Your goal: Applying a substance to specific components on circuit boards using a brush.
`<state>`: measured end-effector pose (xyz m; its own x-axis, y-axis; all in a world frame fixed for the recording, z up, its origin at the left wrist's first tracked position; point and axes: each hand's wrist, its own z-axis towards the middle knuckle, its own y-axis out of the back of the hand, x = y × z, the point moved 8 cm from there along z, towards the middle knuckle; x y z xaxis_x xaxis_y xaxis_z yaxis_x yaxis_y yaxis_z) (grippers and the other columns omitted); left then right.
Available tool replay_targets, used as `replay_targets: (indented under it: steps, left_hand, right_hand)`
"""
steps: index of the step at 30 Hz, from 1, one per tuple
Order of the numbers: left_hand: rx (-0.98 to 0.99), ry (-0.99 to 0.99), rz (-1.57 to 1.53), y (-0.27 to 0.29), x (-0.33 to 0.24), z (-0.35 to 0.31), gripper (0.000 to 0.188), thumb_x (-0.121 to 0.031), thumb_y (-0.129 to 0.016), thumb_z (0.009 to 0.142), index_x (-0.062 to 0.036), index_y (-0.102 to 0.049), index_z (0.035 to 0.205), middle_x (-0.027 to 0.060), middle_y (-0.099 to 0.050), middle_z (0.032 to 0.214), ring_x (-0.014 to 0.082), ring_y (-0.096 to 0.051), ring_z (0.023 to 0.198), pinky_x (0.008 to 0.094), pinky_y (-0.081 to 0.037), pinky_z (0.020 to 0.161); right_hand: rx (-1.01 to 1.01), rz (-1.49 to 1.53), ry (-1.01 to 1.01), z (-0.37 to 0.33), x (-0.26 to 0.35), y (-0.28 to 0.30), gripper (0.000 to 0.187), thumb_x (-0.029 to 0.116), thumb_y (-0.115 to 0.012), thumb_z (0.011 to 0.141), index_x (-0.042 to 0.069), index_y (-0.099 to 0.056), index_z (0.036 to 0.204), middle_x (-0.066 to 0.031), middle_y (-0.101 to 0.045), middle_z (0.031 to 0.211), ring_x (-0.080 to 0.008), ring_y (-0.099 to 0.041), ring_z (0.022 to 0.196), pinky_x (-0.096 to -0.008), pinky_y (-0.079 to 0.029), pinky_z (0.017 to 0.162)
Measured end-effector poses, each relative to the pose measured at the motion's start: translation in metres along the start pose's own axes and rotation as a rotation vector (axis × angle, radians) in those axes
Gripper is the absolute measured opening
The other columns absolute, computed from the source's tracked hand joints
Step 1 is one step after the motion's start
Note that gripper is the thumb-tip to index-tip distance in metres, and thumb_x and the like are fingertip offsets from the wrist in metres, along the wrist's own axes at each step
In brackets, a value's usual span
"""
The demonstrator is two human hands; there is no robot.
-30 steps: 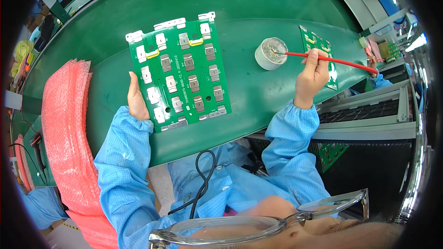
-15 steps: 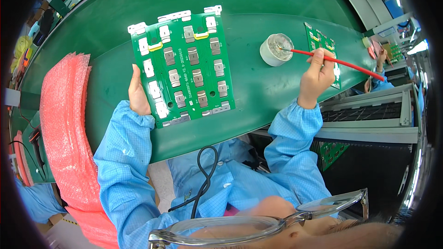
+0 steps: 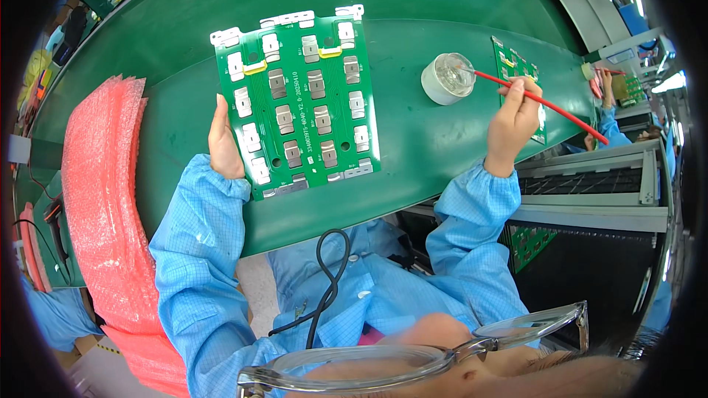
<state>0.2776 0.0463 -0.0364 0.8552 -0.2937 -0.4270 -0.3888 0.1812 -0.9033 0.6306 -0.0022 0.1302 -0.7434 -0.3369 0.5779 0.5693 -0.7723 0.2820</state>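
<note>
My left hand grips a green circuit board by its left edge, thumb along the side, the other fingers hidden beneath. Rows of silver metal tabs and two yellow pieces sit on the board's face. My right hand pinches a thin red brush by its handle. The brush's tip points left, at the rim of a small round white tub of clear, wet-looking stuff. A second green board lies beyond my right hand, partly covered by it.
Stacked pink bubble-wrap sheets run along the left side of the green table. A grey rack with a dark interior stands at the right. Farther right, a co-worker's blue sleeve shows. A handheld scanner lies far left.
The brush and my right hand have shifted slightly right and down, its tip now near the tub's rim. The board and tub appear shifted slightly right.
</note>
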Motion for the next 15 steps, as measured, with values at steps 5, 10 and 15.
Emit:
replay_targets:
  steps: [5,10,15]
  left_hand:
    - [-0.014,-0.005,0.005,0.003,-0.001,0.000,0.051,-0.043,-0.030,0.098,-0.0066,-0.040,0.132,0.0137,-0.053,0.124,0.0273,-0.058,0.105,0.0428,-0.051,0.087]
    - [-0.023,-0.013,0.011,0.009,-0.003,0.000,0.050,-0.042,-0.028,0.098,-0.0054,-0.044,0.128,0.0134,-0.054,0.123,0.0279,-0.058,0.107,0.0433,-0.049,0.090]
    - [-0.018,-0.018,0.014,0.010,-0.003,0.001,0.052,-0.044,-0.028,0.098,-0.0048,-0.044,0.128,0.0139,-0.054,0.123,0.0277,-0.058,0.106,0.0428,-0.050,0.088]
  right_hand:
    - [0.199,-0.054,-0.046,-0.001,-0.005,-0.010,0.012,0.007,-0.045,0.091,-0.001,-0.054,0.090,-0.0066,-0.055,0.081,-0.0126,-0.056,0.073,-0.0251,-0.045,0.067]
    - [0.210,-0.060,0.005,-0.002,0.004,-0.005,0.012,0.004,-0.043,0.087,-0.002,-0.053,0.089,-0.0077,-0.057,0.082,-0.0143,-0.058,0.074,-0.0267,-0.046,0.069]
    - [0.210,-0.051,0.002,-0.001,0.009,-0.004,0.011,0.003,-0.043,0.086,-0.002,-0.053,0.088,-0.0081,-0.057,0.082,-0.0142,-0.057,0.074,-0.0268,-0.047,0.070]
